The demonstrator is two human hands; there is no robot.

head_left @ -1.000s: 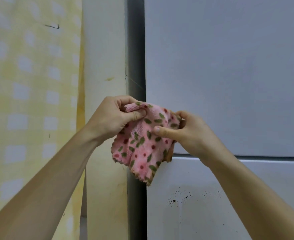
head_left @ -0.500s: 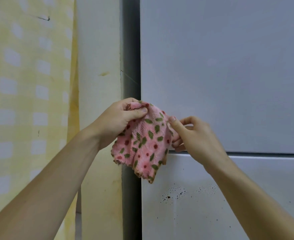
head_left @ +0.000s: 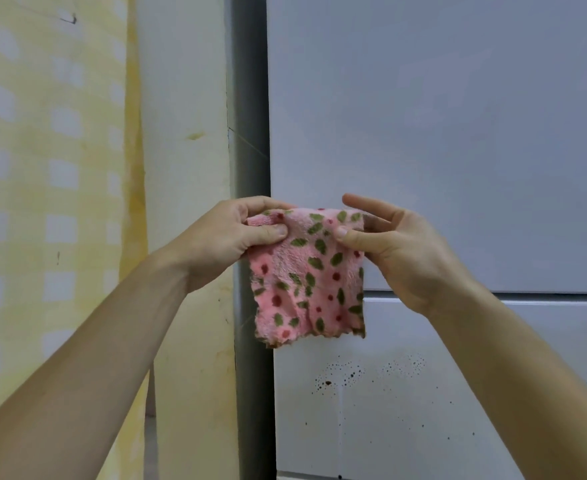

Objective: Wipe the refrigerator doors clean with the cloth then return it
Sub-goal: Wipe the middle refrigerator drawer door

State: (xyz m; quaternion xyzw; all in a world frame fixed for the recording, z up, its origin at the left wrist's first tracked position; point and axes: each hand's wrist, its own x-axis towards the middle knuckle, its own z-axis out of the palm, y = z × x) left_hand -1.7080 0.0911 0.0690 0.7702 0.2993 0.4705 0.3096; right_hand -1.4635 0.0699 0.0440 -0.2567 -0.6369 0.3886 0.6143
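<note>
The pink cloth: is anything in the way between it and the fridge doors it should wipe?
Nothing visible. The left hand and right hand pinch the cloth by its top corners; it hangs directly before the upper door and lower door, with dark specks bare just below it.

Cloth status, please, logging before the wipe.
Left hand and right hand pinch cloth top corners. Hangs spread before upper door; lower door shows dark specks. Nothing blocking.
</note>
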